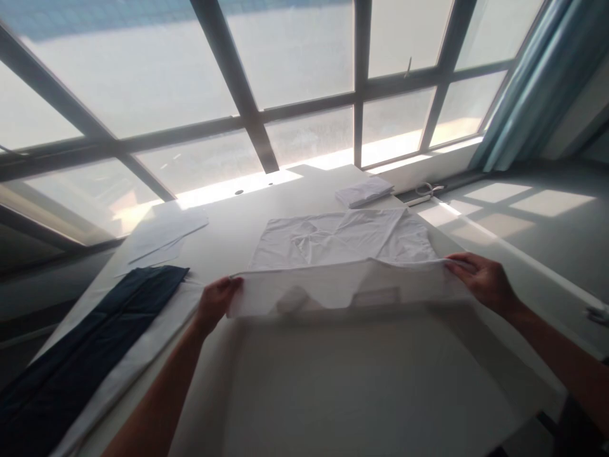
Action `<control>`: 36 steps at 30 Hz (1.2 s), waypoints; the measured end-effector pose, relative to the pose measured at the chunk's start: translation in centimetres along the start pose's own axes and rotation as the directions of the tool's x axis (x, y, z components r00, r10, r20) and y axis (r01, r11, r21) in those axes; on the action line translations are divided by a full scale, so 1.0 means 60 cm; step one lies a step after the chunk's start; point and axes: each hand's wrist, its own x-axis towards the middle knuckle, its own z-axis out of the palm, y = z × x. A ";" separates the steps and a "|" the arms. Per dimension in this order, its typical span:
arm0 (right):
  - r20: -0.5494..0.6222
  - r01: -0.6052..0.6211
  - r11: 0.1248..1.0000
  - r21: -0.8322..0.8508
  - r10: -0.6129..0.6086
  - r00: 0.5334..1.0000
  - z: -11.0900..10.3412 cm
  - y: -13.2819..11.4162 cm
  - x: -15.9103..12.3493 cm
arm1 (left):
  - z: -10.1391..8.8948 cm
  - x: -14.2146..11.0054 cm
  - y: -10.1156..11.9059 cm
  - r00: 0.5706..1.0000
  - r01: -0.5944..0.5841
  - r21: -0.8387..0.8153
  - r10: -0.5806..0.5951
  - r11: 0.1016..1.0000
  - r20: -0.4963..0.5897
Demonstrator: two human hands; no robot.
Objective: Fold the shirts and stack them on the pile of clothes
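A thin white cloth [342, 238] lies wrinkled on the white table, with its near part lifted toward me. My left hand [219, 303] pinches the lifted edge at its left corner. At the opposite corner, my right hand [480, 279] grips the same edge between thumb and fingers. The edge is stretched nearly straight between both hands, and the raised strip hangs toward the tabletop with shadows showing through it. Whether the cloth is a garment cannot be made out.
Dark navy fabric [104, 330] and white fabric [137, 362] lie along the table's left side. Beyond them are white sheets [166, 231]. A folded white cloth [365, 192] sits at the back right of the table [361, 381]. Large windows and a blue curtain [528, 89] stand behind.
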 end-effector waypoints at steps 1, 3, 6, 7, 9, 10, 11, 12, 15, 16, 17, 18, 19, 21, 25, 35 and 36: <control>0.007 -0.015 1.000 -0.018 0.015 1.000 0.006 0.003 0.009 | 0.008 0.007 -0.001 1.000 0.013 0.023 -0.013 1.000 0.016; 0.035 -0.047 0.997 -0.057 0.049 0.998 0.020 0.011 0.023 | 0.021 0.020 -0.006 0.999 -0.009 0.113 0.003 0.994 0.046; 0.059 -0.064 0.992 -0.106 0.071 0.996 0.040 0.029 0.033 | 0.036 0.036 -0.021 0.993 -0.104 0.291 0.081 0.951 0.091; 0.056 -0.065 0.991 -0.121 0.073 0.996 0.046 0.034 0.034 | 0.039 0.040 -0.027 0.989 -0.136 0.338 0.106 0.931 0.105; 0.047 -0.064 0.987 -0.145 0.071 0.996 0.052 0.042 0.034 | 0.044 0.044 -0.037 0.982 -0.180 0.409 0.137 0.895 0.131; 0.040 -0.061 0.986 -0.155 0.068 0.997 0.054 0.044 0.033 | 0.044 0.044 -0.041 0.980 -0.190 0.437 0.142 0.879 0.140; 0.031 -0.056 0.985 -0.163 0.062 0.998 0.054 0.045 0.032 | 0.044 0.044 -0.044 0.979 -0.193 0.460 0.139 0.867 0.149; 0.022 -0.048 0.984 -0.169 0.052 0.998 0.053 0.044 0.032 | 0.044 0.043 -0.046 0.979 -0.190 0.479 0.130 0.857 0.157; -0.006 -0.026 0.982 -0.189 0.025 1.000 0.051 0.040 0.033 | 0.042 0.041 -0.046 0.982 -0.163 0.503 0.090 0.849 0.166; -0.014 -0.025 0.980 -0.195 0.023 1.000 0.051 0.039 0.034 | 0.041 0.041 -0.045 0.984 -0.153 0.495 0.085 0.855 0.158; -0.014 -0.026 0.980 -0.199 0.023 1.000 0.052 0.038 0.035 | 0.041 0.041 -0.043 0.986 -0.144 0.477 0.084 0.867 0.146; -0.013 -0.028 0.979 -0.202 0.026 1.000 0.054 0.037 0.037 | 0.040 0.040 -0.041 0.988 -0.134 0.449 0.084 0.883 0.131; -0.009 -0.031 0.978 -0.204 0.030 1.000 0.055 0.036 0.038 | 0.040 0.038 -0.039 0.990 -0.121 0.409 0.080 0.904 0.116; 0.000 -0.030 0.980 -0.195 0.031 1.000 0.057 0.033 0.038 | 0.035 0.032 -0.033 0.994 -0.073 0.292 0.045 0.954 0.102; 0.044 0.013 0.997 -0.082 -0.009 0.999 0.041 0.024 0.026 | 0.003 0.005 -0.020 0.986 -0.009 0.018 0.006 1.000 0.169; 0.346 0.000 0.977 0.211 -0.075 0.935 -0.054 0.060 -0.051 | -0.122 -0.096 -0.039 0.806 -0.055 0.026 0.029 0.998 0.591; 0.359 0.010 0.975 0.220 -0.091 0.929 -0.060 0.064 -0.060 | -0.125 -0.105 -0.042 0.785 -0.059 0.015 0.038 0.998 0.618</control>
